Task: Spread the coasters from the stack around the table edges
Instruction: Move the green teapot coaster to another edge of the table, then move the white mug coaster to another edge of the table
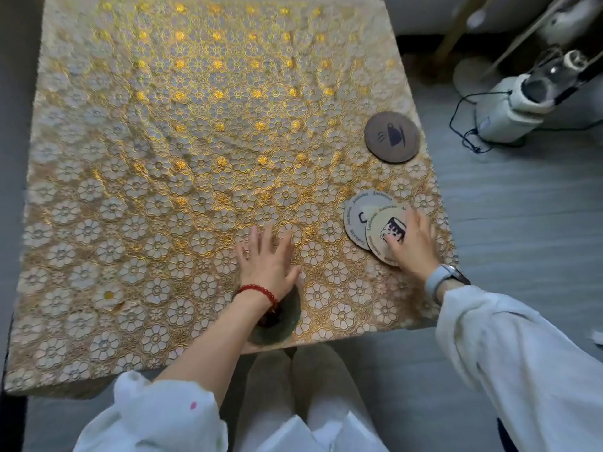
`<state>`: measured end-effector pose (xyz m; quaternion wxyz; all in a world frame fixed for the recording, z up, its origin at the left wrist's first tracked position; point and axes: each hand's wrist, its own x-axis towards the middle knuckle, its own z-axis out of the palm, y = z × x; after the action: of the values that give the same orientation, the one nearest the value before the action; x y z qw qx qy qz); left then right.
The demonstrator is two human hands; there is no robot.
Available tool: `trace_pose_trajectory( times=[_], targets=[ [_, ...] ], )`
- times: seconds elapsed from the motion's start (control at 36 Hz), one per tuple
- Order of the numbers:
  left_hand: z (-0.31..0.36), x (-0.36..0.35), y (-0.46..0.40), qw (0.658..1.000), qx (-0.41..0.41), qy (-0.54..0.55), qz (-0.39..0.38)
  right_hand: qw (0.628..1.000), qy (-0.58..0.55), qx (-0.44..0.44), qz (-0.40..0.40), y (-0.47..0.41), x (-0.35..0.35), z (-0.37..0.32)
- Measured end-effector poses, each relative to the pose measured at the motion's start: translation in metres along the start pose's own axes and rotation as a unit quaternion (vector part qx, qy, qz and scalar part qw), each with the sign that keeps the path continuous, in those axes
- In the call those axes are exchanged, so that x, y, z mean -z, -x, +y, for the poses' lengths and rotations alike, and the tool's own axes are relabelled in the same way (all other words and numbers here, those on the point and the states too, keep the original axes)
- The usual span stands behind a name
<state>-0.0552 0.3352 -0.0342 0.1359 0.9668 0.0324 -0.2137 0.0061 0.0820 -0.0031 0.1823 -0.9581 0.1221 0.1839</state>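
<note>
Both hands lie flat: the right hand (411, 243) presses on the fanned coaster stack (375, 225), the left hand (267, 256) empty, left of it. The stack is nearer the right hand, and a dark coaster (391, 137) lies beyond it along the same table (163, 125) edge.

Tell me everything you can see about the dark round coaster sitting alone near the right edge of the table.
The dark brown round coaster looks like a thin flat disc, maybe wood or leather. Its face carries a darker steaming cup-and-saucer emblem, turned sideways in this view. It lies flat on the gold floral tablecloth, close to the table's right edge, beyond the fanned pale coasters. Nothing touches it but the cloth; both hands are apart from it.
</note>
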Motion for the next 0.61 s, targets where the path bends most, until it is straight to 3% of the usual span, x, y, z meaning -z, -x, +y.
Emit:
trace_pose_trajectory(
  times=[0.11, 0.25, 0.33, 0.44, 0.61],
  targets=[
    [0.009, -0.008, -0.015, 0.999, 0.031, -0.028, -0.019, 0.999, 0.012, -0.025, -0.020, -0.018, 0.000, -0.001],
    [0.006, -0.004, -0.013, 0.998, 0.035, -0.030, -0.044, 0.997, 0.048, -0.048, 0.040, -0.026, 0.013, -0.005],
    [0.004, 0.010, -0.019, 0.998, 0.038, -0.005, -0.058, 0.998, 0.011, 0.029, 0.050, -0.025, 0.028, -0.011],
    [0.001, 0.039, -0.025, 0.993, 0.066, 0.080, -0.064, 0.985, -0.004, 0.173, 0.000, -0.012, 0.043, -0.048],
    [-0.043, 0.085, 0.005, 0.992, 0.073, 0.093, 0.039, 0.935, -0.006, 0.355, 0.019, 0.033, 0.038, -0.138]
  ],
)
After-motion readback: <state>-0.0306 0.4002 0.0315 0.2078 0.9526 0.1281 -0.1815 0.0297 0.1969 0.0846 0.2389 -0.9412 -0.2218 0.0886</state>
